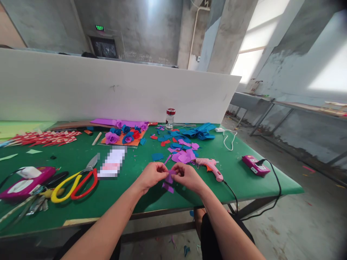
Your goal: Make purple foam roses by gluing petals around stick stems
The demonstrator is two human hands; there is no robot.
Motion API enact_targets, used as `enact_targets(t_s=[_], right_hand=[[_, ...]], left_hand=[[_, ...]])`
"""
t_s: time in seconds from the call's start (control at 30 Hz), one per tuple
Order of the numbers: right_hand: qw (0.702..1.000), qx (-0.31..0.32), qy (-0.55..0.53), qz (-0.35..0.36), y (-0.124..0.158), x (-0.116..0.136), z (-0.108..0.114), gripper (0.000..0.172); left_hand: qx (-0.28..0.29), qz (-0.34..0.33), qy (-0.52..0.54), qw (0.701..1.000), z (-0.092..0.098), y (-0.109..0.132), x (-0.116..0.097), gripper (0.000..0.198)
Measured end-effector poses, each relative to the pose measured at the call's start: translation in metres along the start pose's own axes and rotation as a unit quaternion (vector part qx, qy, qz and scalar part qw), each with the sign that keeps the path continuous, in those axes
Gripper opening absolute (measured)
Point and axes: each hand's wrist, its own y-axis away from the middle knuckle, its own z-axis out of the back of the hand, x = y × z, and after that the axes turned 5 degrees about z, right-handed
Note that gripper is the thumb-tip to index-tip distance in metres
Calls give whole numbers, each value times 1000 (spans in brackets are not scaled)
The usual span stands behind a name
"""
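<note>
Near the table's front edge, my left hand [152, 176] and my right hand [189, 176] meet with fingers closed in a pinch on a small purple paper piece [170, 177]. Another purple scrap [168, 187] shows just below the fingertips; whether it joins the held piece I cannot tell. A narrow purple strip [167, 159] sticks up beside my left fingers. Just beyond my right hand lies a heap of purple paper petals [184, 156]. The pink glue gun [211, 167] rests on its side to the right, its nozzle toward the petals.
Left are scissors [81, 184], a magenta power strip [29, 184] and red-white strips [46, 138]. Paper roses [123, 133] lie behind, near a red-lidded jar [170, 118] and blue paper [200, 131]. Another magenta power strip [255, 166] sits right. A white board [116, 86] borders the back.
</note>
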Motion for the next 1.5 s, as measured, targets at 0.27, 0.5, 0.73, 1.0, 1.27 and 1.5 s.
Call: enact_targets(t_s=[0.27,0.5,0.73,1.0,1.27,1.5], right_hand=[[999,28,-12,-15,0,-6,-3,6],[1000,13,22,-13,4,4,7,13],[924,-246,281,-84,44,-13,114,28],[874,-124,439,-166,61,-59,125,36],[841,-135,477,-216,49,-56,118,28],[959,-222,137,-113,62,-36,114,32]], left_hand=[[-12,3,-1,1000,2,2,-5,26],[-4,-24,-23,999,4,-9,10,14],[-38,1,-72,997,3,-23,26,13],[-49,-32,-133,989,0,-31,28,14],[-60,-21,-156,986,0,-31,27,10],[-57,-9,-167,984,1,-32,26,8]])
